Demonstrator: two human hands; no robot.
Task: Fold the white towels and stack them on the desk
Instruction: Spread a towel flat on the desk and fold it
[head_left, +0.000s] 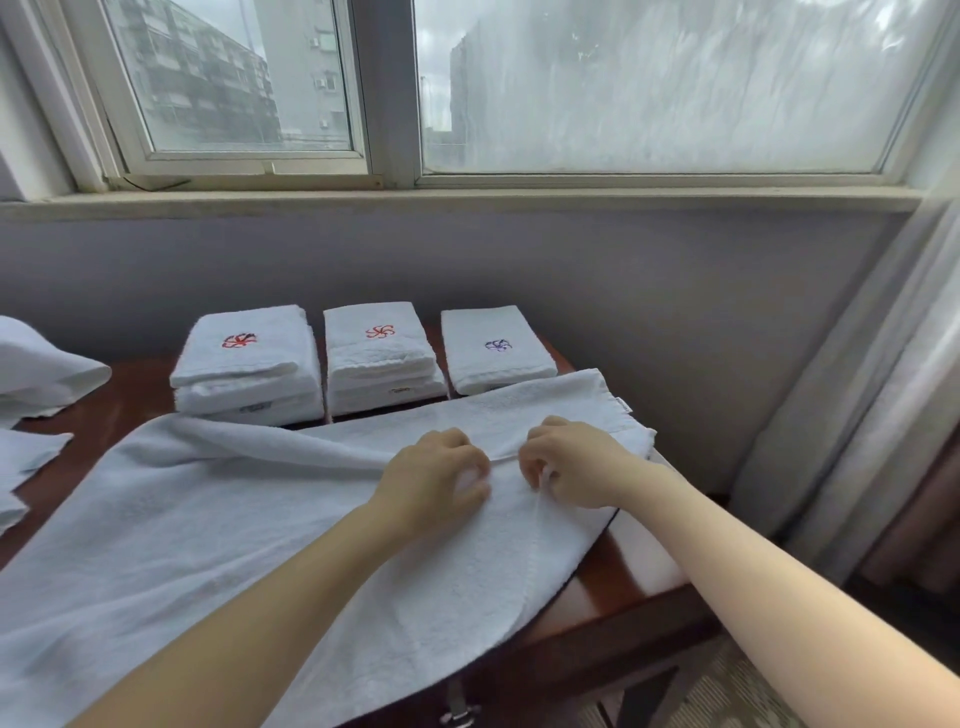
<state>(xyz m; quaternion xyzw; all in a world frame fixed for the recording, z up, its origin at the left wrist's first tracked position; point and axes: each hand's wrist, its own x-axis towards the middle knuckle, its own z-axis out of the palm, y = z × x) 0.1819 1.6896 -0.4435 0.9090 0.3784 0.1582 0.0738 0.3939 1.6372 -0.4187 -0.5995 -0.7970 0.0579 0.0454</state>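
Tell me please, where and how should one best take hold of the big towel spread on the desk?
Take the towel by its loose hem that crosses the top layer, pinching from above on the near side, as the left hand and right hand do. That edge stands up slightly; the rest lies flat on the desk.

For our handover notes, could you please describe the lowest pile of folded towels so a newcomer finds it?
Under the window, three piles of folded white towels line the back of the wooden desk. It is the right pile; it alone bears a purple emblem, while the left pile and middle pile show red.
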